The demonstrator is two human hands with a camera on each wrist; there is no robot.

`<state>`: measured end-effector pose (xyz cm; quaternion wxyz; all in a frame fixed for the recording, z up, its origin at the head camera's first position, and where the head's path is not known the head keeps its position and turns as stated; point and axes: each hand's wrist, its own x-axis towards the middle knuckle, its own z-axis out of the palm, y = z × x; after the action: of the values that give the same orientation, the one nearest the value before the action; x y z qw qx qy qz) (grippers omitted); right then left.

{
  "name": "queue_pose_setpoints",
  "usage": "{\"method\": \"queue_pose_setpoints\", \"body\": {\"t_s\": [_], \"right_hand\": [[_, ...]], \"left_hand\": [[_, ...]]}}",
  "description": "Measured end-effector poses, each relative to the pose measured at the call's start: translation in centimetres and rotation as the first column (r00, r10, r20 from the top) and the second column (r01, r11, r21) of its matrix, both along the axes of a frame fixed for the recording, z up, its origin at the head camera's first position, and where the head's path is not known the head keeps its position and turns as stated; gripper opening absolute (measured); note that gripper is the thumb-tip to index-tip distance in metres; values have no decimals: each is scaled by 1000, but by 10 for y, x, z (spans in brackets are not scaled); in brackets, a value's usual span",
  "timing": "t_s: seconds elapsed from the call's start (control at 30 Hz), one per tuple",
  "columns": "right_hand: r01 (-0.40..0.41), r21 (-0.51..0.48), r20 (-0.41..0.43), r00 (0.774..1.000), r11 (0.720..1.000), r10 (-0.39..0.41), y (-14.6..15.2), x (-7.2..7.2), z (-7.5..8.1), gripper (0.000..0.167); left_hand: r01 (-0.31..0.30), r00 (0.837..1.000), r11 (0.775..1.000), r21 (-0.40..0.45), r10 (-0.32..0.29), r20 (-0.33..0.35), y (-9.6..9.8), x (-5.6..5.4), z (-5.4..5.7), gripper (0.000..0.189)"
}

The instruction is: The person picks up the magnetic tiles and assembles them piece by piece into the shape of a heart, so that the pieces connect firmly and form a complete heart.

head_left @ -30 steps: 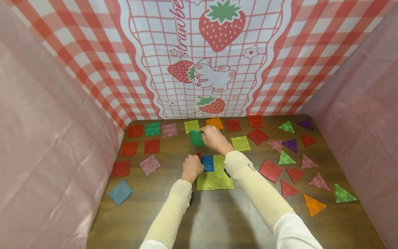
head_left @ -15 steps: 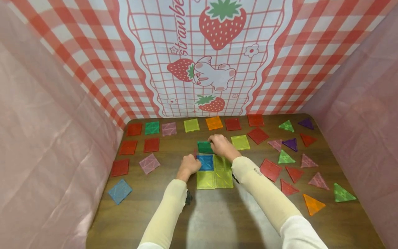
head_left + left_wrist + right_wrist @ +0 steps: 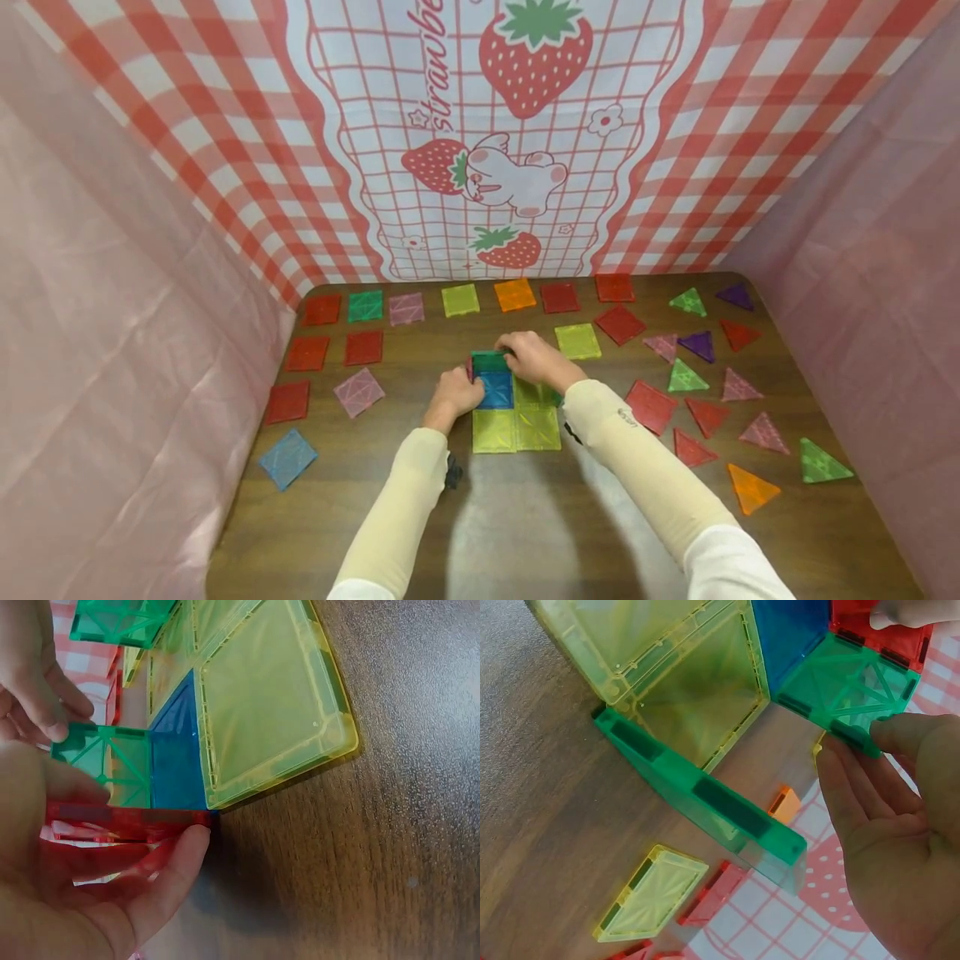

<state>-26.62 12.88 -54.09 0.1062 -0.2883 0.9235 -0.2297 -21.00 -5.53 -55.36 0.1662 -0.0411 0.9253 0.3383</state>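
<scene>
Blue tile (image 3: 495,389) and yellow tiles (image 3: 494,431) lie flat, edge to edge, in a two-by-two square mid-table. My left hand (image 3: 454,391) grips a red magnetic tile (image 3: 127,819) standing upright at the blue tile's left edge. With thumb and fingertips my right hand (image 3: 536,356) pinches the outer corner of a green magnetic tile (image 3: 847,682), upright along the blue tile's far edge and meeting the red one at a corner. A second green tile (image 3: 697,795) stands at the right yellow side, mostly hidden by the right wrist in the head view.
Square tiles in red, green, pink, yellow and orange (image 3: 514,294) line the back and left of the table, with a blue one (image 3: 288,459) at front left. Triangles, such as an orange one (image 3: 752,489), are scattered on the right. Cloth walls (image 3: 847,183) enclose the table.
My right hand has brought the green tile down and toward me, onto the blue tile's far edge. My left hand has shifted slightly left and keeps hold of the red tile.
</scene>
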Motion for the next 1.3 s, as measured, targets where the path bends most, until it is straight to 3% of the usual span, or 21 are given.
{"method": "queue_pose_setpoints", "body": {"t_s": [0.13, 0.3, 0.4, 0.53, 0.63, 0.8, 0.97, 1.1, 1.3], "right_hand": [[13, 1, 27, 1000, 1000, -13, 3, 0, 1, 26], [65, -75, 41, 997, 995, -62, 19, 1, 13, 33], [167, -119, 13, 986, 979, -166, 39, -4, 26, 34], [360, -76, -5, 932, 930, -361, 68, -11, 33, 35], [458, 22, -17, 889, 889, -458, 82, -12, 21, 40], [512, 188, 11, 852, 838, -523, 88, -3, -16, 47], [576, 230, -71, 814, 784, -577, 90, 8, -39, 56], [578, 221, -168, 816, 786, -553, 90, 10, -43, 63], [572, 234, -204, 820, 787, -535, 89, 8, -41, 63]], "left_hand": [[9, 1000, 998, 61, -8, -13, -2, -2, -1, 58], [24, 996, 990, 136, -12, -91, -4, -5, -1, 54], [29, 988, 985, 169, -3, -154, -6, -6, -2, 43], [37, 977, 987, 154, -4, -214, -10, -6, -4, 33], [38, 972, 989, 144, -3, -236, -12, -6, -5, 32], [1, 971, 992, 128, 29, -236, -12, -4, -9, 33], [0, 973, 992, 124, 28, -227, -6, -4, -11, 34], [-20, 974, 994, 112, 44, -222, -3, -6, -10, 33], [-29, 979, 995, 101, 48, -200, 1, -9, -6, 36]]}}
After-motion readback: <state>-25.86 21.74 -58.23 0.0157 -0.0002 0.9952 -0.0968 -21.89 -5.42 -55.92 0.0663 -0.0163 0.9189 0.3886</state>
